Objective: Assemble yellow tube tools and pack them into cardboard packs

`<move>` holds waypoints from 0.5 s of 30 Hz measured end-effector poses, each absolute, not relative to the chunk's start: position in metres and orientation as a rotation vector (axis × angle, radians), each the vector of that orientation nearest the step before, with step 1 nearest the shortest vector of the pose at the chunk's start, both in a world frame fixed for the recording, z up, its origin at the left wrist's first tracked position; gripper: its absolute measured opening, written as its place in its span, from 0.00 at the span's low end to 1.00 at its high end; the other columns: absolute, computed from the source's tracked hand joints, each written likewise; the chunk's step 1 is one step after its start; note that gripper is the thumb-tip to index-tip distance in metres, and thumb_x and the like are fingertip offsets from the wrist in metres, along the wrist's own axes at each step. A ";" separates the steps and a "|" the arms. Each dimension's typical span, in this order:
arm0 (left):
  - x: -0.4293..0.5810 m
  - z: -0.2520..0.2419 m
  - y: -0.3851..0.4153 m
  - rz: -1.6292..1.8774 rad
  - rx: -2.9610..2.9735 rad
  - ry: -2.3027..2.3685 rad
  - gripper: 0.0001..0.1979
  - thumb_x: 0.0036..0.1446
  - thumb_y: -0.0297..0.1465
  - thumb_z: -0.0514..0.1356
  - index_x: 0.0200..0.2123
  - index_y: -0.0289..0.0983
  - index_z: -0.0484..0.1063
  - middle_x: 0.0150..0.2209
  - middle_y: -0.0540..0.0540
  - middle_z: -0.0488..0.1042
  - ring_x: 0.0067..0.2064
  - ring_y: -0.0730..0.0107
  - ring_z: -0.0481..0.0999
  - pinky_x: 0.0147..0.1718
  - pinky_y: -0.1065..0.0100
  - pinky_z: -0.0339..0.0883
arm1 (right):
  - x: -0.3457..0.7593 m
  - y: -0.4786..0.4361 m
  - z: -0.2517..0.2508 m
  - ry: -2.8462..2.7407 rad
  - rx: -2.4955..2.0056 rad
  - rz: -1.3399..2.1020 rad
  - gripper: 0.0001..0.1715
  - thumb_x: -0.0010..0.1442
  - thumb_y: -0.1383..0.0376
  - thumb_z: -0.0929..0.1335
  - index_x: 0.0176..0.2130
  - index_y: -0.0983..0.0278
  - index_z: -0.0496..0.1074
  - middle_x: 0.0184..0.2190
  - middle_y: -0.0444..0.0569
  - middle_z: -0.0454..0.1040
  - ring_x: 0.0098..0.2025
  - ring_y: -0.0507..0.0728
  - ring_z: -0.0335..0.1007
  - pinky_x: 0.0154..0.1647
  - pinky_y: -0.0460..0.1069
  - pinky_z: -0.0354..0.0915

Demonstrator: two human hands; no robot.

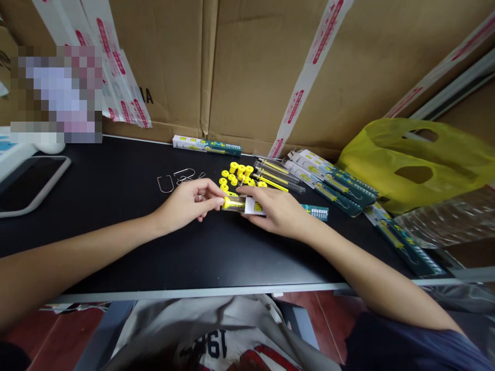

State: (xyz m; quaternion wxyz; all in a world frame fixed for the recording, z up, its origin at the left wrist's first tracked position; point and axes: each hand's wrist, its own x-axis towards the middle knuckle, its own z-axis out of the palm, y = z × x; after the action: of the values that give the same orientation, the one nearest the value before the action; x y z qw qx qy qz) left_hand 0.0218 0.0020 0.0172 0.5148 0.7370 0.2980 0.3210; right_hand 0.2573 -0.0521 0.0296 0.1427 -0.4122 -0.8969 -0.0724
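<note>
My left hand (189, 202) pinches the yellow-capped end of a clear tube (233, 203) at the middle of the black table (116, 206). My right hand (276, 211) grips a teal and white package (316, 211), the tube's other end at the package's white end. Just beyond my fingers lies a cluster of several yellow caps (237, 174) with clear tubes holding yellow sticks (276, 176). Bent metal wire hooks (178, 179) lie to the left of the caps.
More teal packages (332, 183) are fanned out at right, one (207, 146) lies by the cardboard boxes (255, 67) at the back. A yellow plastic bag (417, 162) sits far right, clear bags (444, 221) below it. A white-framed tablet (27, 183) lies at left.
</note>
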 end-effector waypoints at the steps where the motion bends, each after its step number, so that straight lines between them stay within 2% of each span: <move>1: 0.023 0.016 -0.002 0.740 1.793 0.722 0.10 0.54 0.34 0.62 0.36 0.34 0.71 0.27 0.51 0.72 0.21 0.79 0.67 0.16 0.76 0.62 | 0.253 -0.055 0.027 -2.591 -1.167 -0.197 0.25 0.62 0.62 0.65 0.56 0.66 0.59 0.50 0.57 0.73 0.46 0.62 0.73 0.44 0.54 0.68; 7: 0.027 0.009 -0.019 0.733 1.869 0.675 0.05 0.54 0.31 0.62 0.33 0.36 0.68 0.29 0.52 0.72 0.30 0.76 0.72 0.30 0.73 0.67 | 0.233 -0.070 0.019 -2.602 -1.075 -0.218 0.23 0.62 0.62 0.65 0.53 0.69 0.58 0.44 0.59 0.74 0.39 0.61 0.73 0.38 0.53 0.68; 12: 0.027 0.005 -0.023 0.688 1.985 0.727 0.05 0.54 0.30 0.60 0.28 0.36 0.67 0.26 0.54 0.68 0.26 0.78 0.67 0.25 0.75 0.61 | 0.227 -0.075 0.014 -2.592 -1.067 -0.225 0.23 0.61 0.63 0.64 0.53 0.69 0.56 0.41 0.58 0.75 0.37 0.61 0.73 0.36 0.53 0.68; 15: 0.027 0.007 -0.023 0.699 1.975 0.721 0.04 0.55 0.31 0.59 0.30 0.36 0.70 0.26 0.53 0.69 0.26 0.78 0.65 0.24 0.75 0.60 | 0.229 -0.073 0.013 -2.504 -1.087 -0.262 0.24 0.60 0.63 0.65 0.53 0.67 0.56 0.41 0.58 0.75 0.38 0.61 0.73 0.37 0.53 0.69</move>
State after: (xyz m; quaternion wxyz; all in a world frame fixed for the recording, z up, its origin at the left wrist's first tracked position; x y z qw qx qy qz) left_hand 0.0267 -0.0226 0.0068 0.4465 0.7977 0.2911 0.2823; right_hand 0.2288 -0.0726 0.0129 0.1983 -0.3885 -0.8950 -0.0937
